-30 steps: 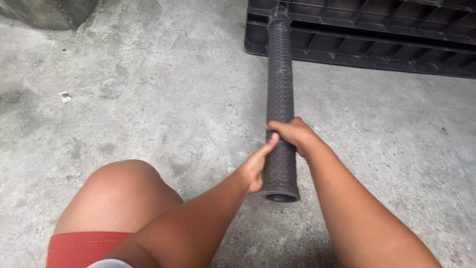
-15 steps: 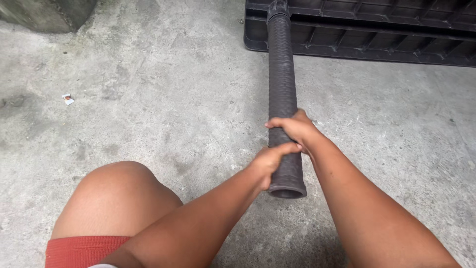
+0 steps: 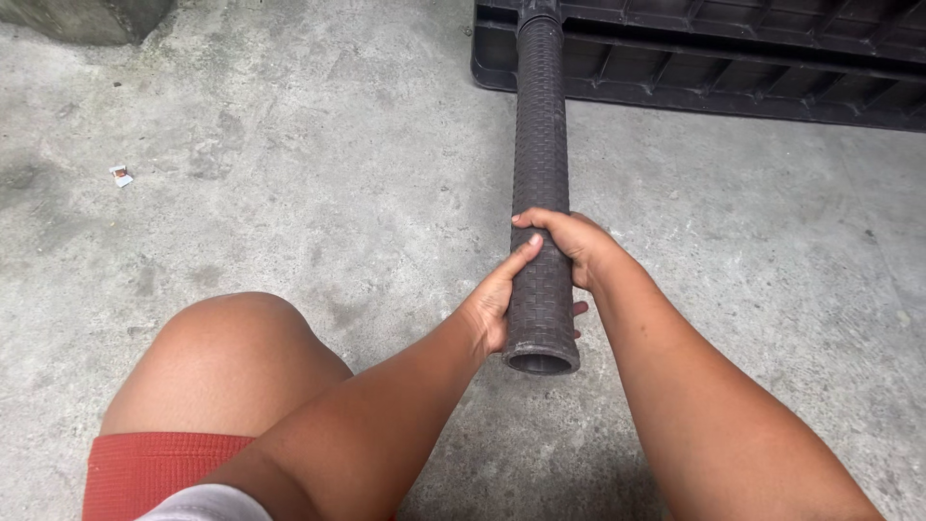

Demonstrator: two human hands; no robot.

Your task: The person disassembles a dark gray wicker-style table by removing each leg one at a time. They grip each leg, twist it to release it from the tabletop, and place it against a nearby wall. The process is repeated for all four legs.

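A long dark woven-textured tube, open-ended, slants up from the black ribbed base.

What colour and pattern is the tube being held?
Dark brown-black tube with a woven, basket-like texture, seen in the head view.

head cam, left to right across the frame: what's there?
Paper scrap on the concrete floor → bare knee → left hand → dark woven-textured tube → right hand, both hands gripping the tube's near end.
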